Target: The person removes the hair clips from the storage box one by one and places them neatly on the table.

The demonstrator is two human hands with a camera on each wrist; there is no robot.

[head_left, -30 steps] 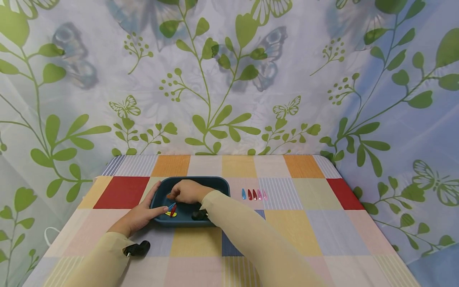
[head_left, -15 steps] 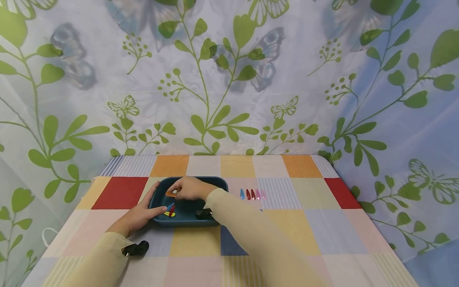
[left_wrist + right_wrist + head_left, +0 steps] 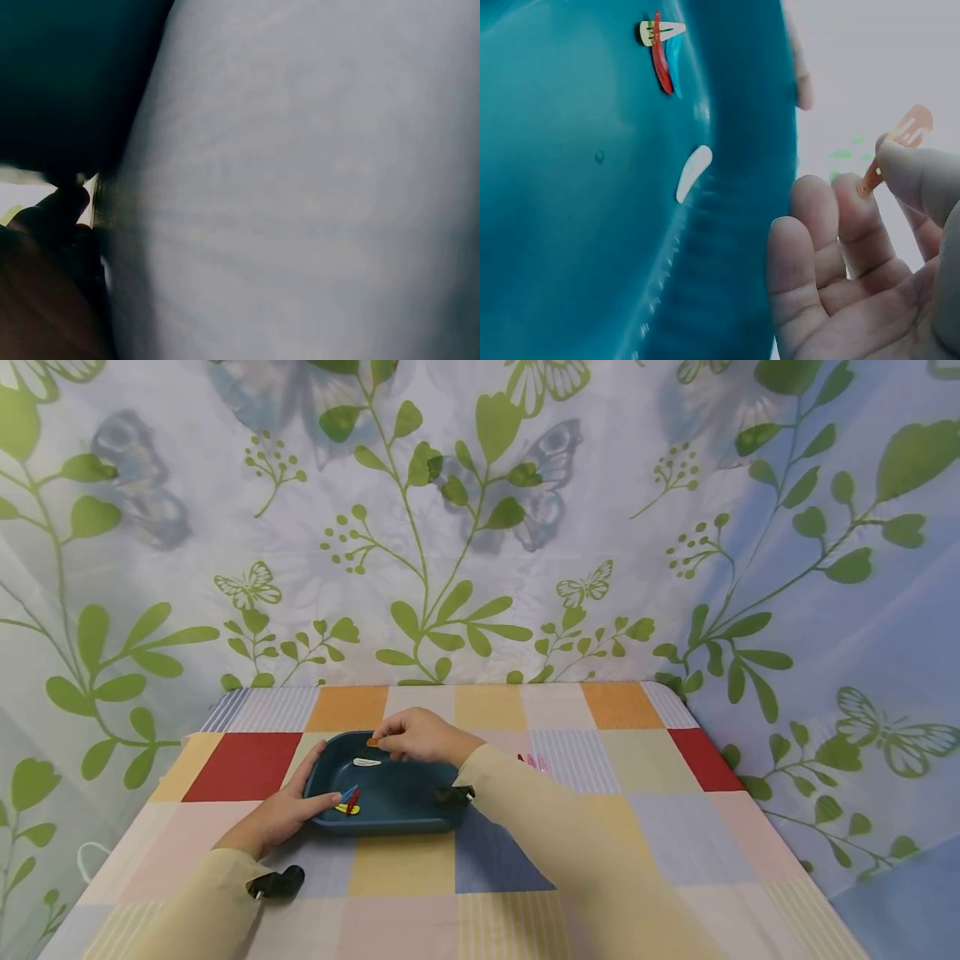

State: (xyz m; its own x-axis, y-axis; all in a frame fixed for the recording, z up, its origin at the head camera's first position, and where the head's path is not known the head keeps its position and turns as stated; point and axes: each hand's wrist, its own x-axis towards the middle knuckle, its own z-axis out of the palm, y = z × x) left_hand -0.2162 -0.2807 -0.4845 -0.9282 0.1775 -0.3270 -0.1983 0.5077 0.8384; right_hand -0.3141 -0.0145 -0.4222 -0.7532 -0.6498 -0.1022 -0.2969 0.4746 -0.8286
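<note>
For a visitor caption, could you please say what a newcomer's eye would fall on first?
The leafy curtain filling the head view's upper half probably comes first. Then comes the blue tray on the patchwork tablecloth, the left hand at its left end and the right hand pinching an orange hair clip near its far edge.

Patchwork tablecloth (image 3: pixel 405 918) below; leafy curtain (image 3: pixel 450 543) behind (butterfly-printed, too); white loop (image 3: pixel 79 860) at far left.

Looks like a small indoor nook closed off by curtains (image 3: pixel 495 568), printed with green leaves and butterflies, hanging behind and at both sides. Laid with a patchwork tablecloth (image 3: pixel 405 864) of coloured, plain and striped squares, reaching back to the curtains. Home or workplace, impossible to tell.
</note>
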